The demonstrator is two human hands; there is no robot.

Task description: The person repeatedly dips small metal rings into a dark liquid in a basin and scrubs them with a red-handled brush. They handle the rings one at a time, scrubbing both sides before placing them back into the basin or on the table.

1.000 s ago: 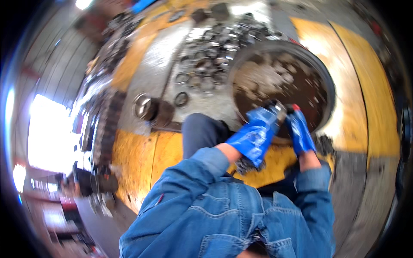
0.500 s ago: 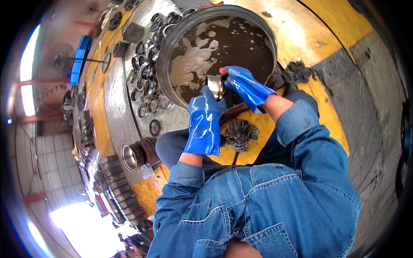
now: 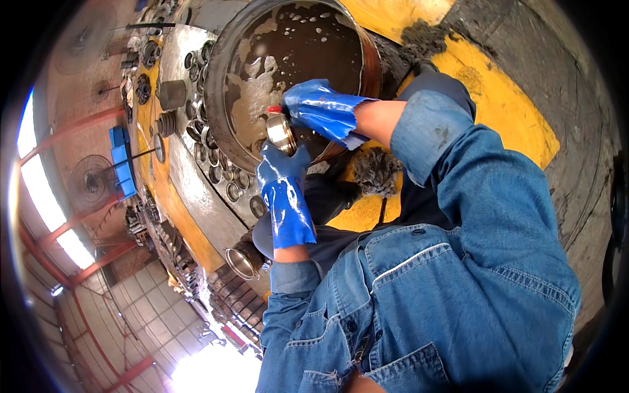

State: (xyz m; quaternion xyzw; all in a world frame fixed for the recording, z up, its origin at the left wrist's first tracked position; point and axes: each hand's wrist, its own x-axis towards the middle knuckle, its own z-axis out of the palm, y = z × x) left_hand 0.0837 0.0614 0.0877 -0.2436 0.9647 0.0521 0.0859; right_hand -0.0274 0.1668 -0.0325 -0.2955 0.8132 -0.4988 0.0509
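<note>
A shiny metal ring (image 3: 282,135) is gripped upright in my blue-gloved left hand (image 3: 283,169), fingers closed around its lower side. My right hand (image 3: 313,103), in a matching glove, is closed on a small red-tipped thing (image 3: 274,109) whose kind I cannot make out. It is at the ring's upper edge, and the right fingers are partly hidden. Both hands are over the near side of a large round tub (image 3: 218,105) of murky brown liquid with patches of foam.
Many metal rings (image 3: 215,174) lie on the metal sheet left of the tub. A wider metal ring-shaped part (image 3: 242,261) sits by my left knee. Grey steel-wool-like clumps lie between my legs (image 3: 377,171) and beyond the tub's right side (image 3: 422,39). Yellow plates cover the floor.
The view has swung, so the tub and hands appear farther left. The ring stays in my left hand, and my right hand has come over its top with the red-tipped thing.
</note>
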